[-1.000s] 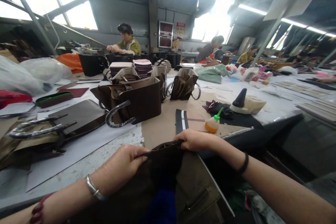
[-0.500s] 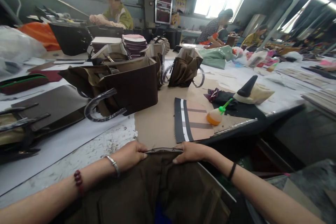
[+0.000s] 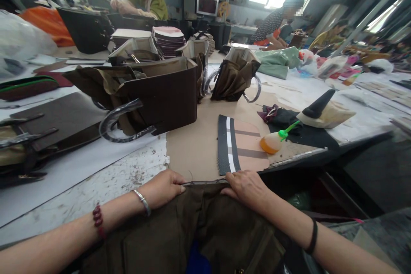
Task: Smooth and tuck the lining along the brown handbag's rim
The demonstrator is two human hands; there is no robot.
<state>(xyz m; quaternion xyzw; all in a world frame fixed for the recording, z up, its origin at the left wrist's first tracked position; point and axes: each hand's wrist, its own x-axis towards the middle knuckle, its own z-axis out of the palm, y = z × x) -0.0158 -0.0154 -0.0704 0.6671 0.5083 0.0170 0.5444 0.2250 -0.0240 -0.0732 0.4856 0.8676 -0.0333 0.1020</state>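
A dark brown bag (image 3: 205,231) with olive-brown lining lies at the near table edge, its top rim facing away from me. My left hand (image 3: 163,188) pinches the left end of that rim, fingers closed on it. My right hand (image 3: 245,186) grips the right end of the same rim, fingers curled over the edge. The rim is stretched straight between both hands. A striped black, white and tan pattern piece (image 3: 239,143) lies just beyond my right hand.
A brown handbag (image 3: 160,94) with plastic-wrapped handles stands ahead, another bag (image 3: 234,79) behind it. An orange glue bottle (image 3: 272,141) with green nozzle and a black cone on a cream block (image 3: 324,111) lie to the right. Flat bags (image 3: 48,132) lie left. Other people work at the far tables.
The view has tilted down and closer. The bag's opening, held apart a second ago, is now pulled shut into a flat straight rim between my hands.
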